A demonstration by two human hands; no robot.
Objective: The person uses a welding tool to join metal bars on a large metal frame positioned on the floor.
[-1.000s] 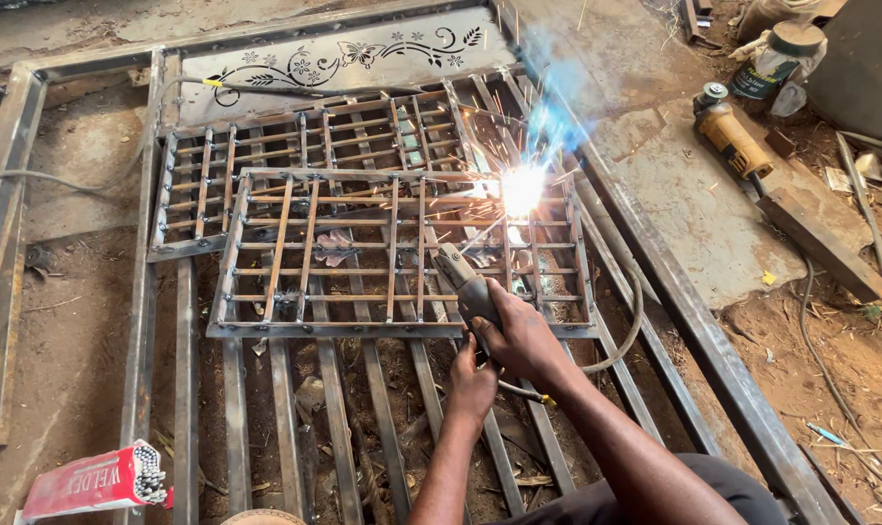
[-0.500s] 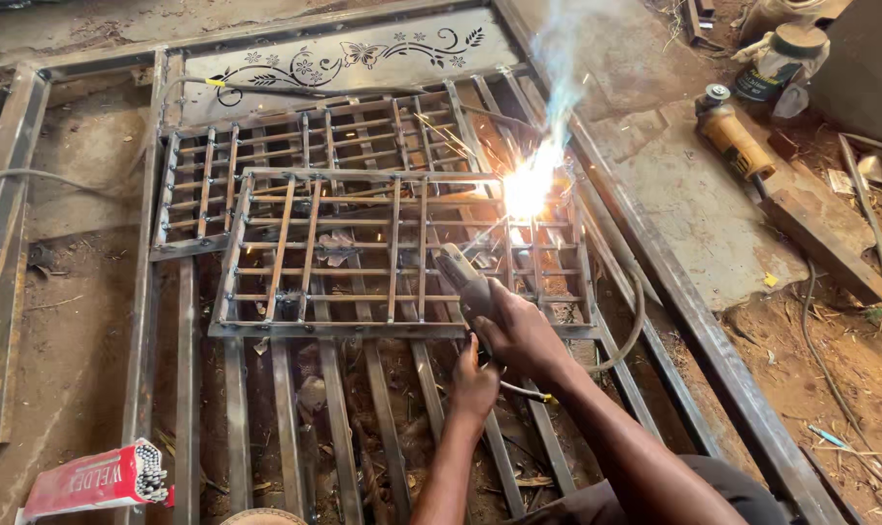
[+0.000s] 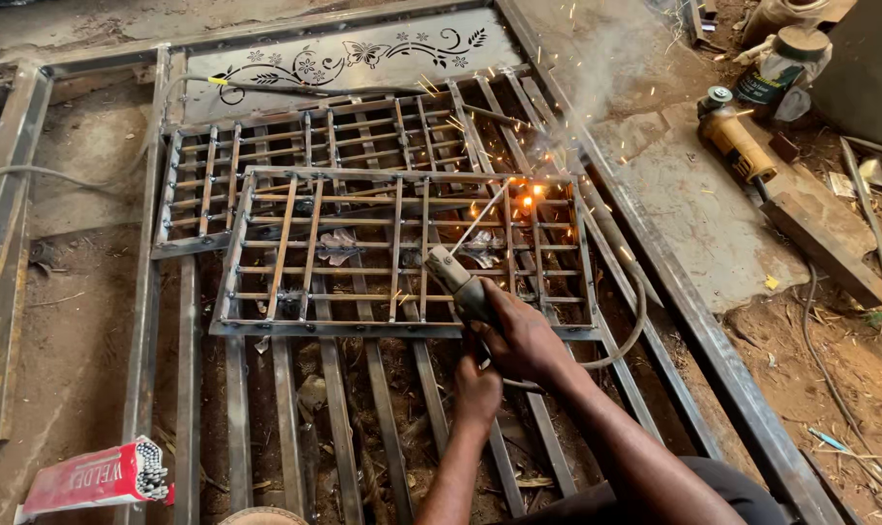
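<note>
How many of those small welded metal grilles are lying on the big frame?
2: the front grille, under the electrode holder in the right hand, and the rear grille, partly covered by it. More may be hidden.

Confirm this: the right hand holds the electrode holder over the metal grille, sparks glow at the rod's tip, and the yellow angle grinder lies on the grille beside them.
One detail is wrong. The head view shows the grinder lying off the grille, on the slab to the right. The rest stands: the right hand grips the holder over the grille, and sparks glow at the rod's tip.
</note>
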